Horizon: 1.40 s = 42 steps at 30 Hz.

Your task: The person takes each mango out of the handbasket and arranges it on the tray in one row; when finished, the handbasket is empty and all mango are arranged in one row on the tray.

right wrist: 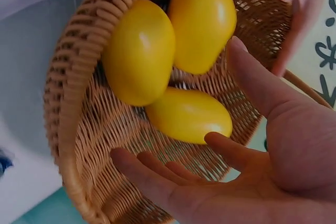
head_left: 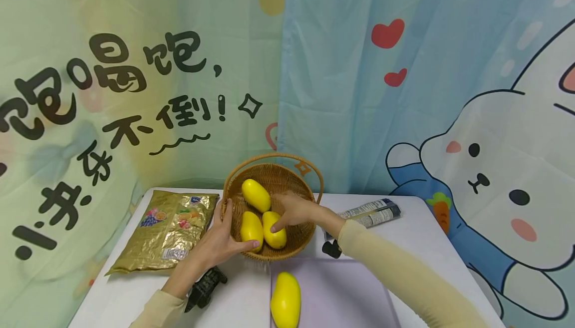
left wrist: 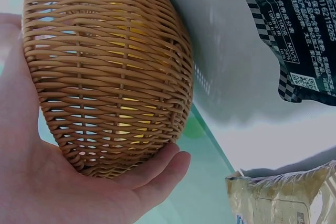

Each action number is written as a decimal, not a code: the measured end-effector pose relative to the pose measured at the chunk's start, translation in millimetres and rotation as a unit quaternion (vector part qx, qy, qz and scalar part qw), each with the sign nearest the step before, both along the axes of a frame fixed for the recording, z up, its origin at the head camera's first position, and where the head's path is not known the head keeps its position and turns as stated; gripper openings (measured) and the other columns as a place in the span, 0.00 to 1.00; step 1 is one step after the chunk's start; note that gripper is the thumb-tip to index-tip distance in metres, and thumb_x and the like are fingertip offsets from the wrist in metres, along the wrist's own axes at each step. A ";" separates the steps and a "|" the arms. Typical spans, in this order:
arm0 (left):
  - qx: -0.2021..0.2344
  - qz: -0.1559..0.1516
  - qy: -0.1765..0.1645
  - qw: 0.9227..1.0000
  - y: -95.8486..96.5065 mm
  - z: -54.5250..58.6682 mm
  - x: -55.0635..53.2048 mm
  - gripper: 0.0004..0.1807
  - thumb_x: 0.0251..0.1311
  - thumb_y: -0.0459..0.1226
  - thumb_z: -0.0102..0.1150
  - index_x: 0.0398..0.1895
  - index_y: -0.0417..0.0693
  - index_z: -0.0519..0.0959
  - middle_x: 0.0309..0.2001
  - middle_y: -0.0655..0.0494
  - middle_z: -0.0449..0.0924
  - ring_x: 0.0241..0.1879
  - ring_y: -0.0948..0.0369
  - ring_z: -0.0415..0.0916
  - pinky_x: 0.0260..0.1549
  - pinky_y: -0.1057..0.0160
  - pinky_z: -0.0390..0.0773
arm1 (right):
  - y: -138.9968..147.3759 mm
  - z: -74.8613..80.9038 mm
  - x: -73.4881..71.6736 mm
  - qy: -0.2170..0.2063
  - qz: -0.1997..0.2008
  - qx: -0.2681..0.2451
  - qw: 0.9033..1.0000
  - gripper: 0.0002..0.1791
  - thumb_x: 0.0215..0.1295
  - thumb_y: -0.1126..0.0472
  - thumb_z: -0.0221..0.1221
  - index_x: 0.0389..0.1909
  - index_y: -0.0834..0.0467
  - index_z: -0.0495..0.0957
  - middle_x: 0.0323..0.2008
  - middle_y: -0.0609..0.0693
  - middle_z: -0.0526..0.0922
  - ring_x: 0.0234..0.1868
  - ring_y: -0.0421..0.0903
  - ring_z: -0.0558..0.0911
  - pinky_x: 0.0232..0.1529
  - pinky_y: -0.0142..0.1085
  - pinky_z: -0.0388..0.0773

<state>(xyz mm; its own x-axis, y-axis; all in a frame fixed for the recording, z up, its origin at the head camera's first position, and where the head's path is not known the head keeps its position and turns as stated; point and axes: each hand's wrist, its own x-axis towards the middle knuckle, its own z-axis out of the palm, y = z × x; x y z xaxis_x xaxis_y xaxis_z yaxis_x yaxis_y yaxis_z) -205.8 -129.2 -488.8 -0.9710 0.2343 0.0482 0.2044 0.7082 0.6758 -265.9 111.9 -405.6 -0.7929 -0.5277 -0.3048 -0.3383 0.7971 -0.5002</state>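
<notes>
A round wicker basket with a tall handle tilts toward me at the back of the table. My left hand grips its left side, thumb over the front rim and fingers along the outer wall. Inside lie three yellow mangoes: one at the back, one at front left and one at front right. Reaching in from the right, my right hand has its fingers spread beside the fruit, palm holding nothing. Another mango lies in front of the basket on a pale purple mat.
A shiny gold packet with fruit pictures lies left of the basket. Near my left forearm is a small black object. A dark and silver packet rests at the right, partly behind my right arm. A printed curtain hangs behind the table.
</notes>
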 end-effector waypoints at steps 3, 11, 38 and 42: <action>0.003 -0.001 0.002 1.000 -0.3 -0.2 0.8 0.75 0.47 0.69 0.70 0.82 0.41 0.35 0.81 0.37 0.24 0.61 0.35 0.74 0.55 0.43 0.79 | -4.7 -8.2 -2.0 0.006 0.018 0.006 1.000 0.50 0.57 0.51 0.74 0.76 0.63 0.61 0.75 0.60 0.65 0.77 0.59 0.62 0.75 0.53 0.61; 0.006 -0.002 -0.001 1.000 -1.0 -1.3 2.0 0.75 0.46 0.70 0.70 0.83 0.43 0.35 0.81 0.39 0.23 0.61 0.35 0.75 0.55 0.43 0.80 | -11.5 -20.4 -6.3 -0.018 0.026 0.026 0.999 0.47 0.56 0.54 0.75 0.74 0.64 0.64 0.70 0.61 0.72 0.72 0.59 0.70 0.72 0.51 0.66; 0.009 -0.002 0.006 1.000 -1.6 -0.6 1.6 0.74 0.47 0.69 0.70 0.83 0.42 0.35 0.81 0.37 0.25 0.57 0.38 0.78 0.50 0.47 0.82 | -25.7 -34.9 -9.1 -0.030 0.000 0.083 0.996 0.44 0.57 0.57 0.75 0.73 0.55 0.67 0.72 0.55 0.70 0.71 0.53 0.70 0.68 0.49 0.71; 0.008 -0.001 0.007 1.000 -1.7 -1.4 1.5 0.74 0.47 0.68 0.70 0.83 0.42 0.36 0.81 0.36 0.25 0.57 0.37 0.78 0.51 0.46 0.82 | -27.3 -36.4 -9.9 -0.024 0.009 0.085 0.996 0.44 0.56 0.57 0.75 0.73 0.56 0.67 0.72 0.55 0.70 0.73 0.53 0.68 0.75 0.48 0.62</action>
